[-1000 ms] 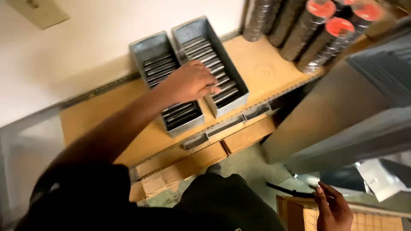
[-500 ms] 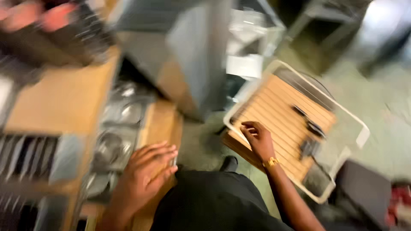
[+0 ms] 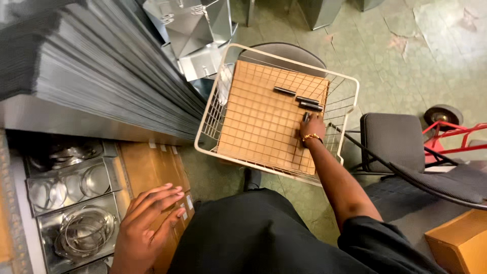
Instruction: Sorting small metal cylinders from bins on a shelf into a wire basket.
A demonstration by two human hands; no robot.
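Dark bars [image 3: 299, 99]: three short pieces lying loose on the cardboard liner [image 3: 264, 122], near the far right corner; a fourth [image 3: 306, 117] sits under the right fingertips.
Right hand [image 3: 312, 129]: reaches into the basket [image 3: 350, 86], fingers curled down on that fourth piece; grip or mere touch, cannot tell. Gold bracelet at the wrist.
Left hand [image 3: 147, 223]: spread flat on the shelf edge [image 3: 147, 167], holding nothing.
Step in hand: likely setting a piece down beside the others.
Next move calls for: letting go cleanly so it lies flat.
Surroundings: metal bins [image 3: 71, 203] of rings on the shelf, stacked sheet metal [image 3: 101, 71] above, chair [image 3: 395, 142] to the right.
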